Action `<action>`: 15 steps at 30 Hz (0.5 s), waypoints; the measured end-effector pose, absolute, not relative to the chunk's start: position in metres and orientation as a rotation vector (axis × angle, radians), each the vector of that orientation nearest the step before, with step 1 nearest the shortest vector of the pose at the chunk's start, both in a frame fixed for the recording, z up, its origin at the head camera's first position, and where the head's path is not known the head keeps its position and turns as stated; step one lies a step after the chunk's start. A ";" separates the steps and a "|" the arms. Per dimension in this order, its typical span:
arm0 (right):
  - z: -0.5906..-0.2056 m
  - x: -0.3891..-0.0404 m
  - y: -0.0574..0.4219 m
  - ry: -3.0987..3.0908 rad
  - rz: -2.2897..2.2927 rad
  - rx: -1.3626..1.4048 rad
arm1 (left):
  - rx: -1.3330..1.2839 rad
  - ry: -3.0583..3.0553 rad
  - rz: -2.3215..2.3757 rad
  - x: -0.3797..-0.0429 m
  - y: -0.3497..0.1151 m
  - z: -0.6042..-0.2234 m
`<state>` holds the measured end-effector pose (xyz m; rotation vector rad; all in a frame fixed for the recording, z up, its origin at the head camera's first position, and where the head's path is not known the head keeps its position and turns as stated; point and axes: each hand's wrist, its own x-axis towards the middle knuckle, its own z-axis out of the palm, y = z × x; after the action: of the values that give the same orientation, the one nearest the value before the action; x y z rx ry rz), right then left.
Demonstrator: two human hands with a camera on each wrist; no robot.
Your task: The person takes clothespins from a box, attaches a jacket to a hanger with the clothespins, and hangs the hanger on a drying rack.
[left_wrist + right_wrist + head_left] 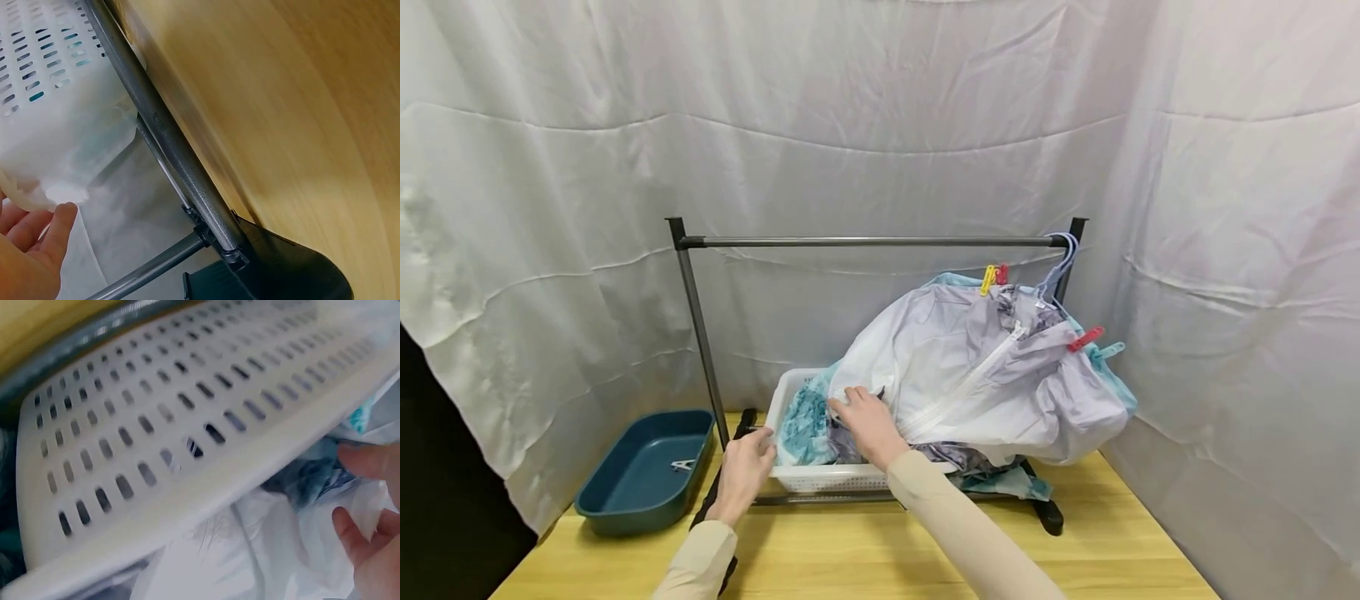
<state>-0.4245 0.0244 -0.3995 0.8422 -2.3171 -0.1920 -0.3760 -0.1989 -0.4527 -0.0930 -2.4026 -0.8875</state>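
The left hand [745, 468] holds the left end of a white plastic basket [835, 478], its fingers at the rim in the left wrist view. Above the basket, the right hand [868, 427] touches the lower left part of a white and lilac zip jacket [917, 350]. Its thumb and fingers stand apart in the right wrist view, with pale and dark cloth around them. Teal crinkled fabric [807, 421] lies in the basket. A light blue hanger [1064, 265] carries the jacket at the right end of the rack's bar [865, 242].
On the left stands a dark teal tub [632, 475] with a clothespin [682, 465] in it. Yellow [987, 281], red [1086, 338] and light blue [1109, 351] clothespins grip the hung clothes. The rack's black foot [1049, 517] rests on the wooden table [827, 550].
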 end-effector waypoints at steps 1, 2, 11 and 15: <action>-0.399 -0.427 0.023 -2.308 -0.221 0.803 | -0.092 -2.401 -0.886 -0.376 -0.199 -0.453; -0.400 -0.430 0.022 -2.295 -0.251 0.778 | -0.091 -2.397 -0.883 -0.376 -0.199 -0.453; -0.399 -0.430 -0.001 -2.264 -0.487 1.042 | -0.107 -2.411 -0.903 -0.376 -0.198 -0.452; -0.397 -0.421 -0.016 -2.478 -0.495 1.190 | -0.087 -2.432 -0.911 -0.377 -0.198 -0.451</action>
<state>-0.4206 -0.0159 -0.3968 1.1904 -2.4779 -0.4949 -0.3766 -0.1977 -0.4512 -0.0871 -2.4322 -0.9113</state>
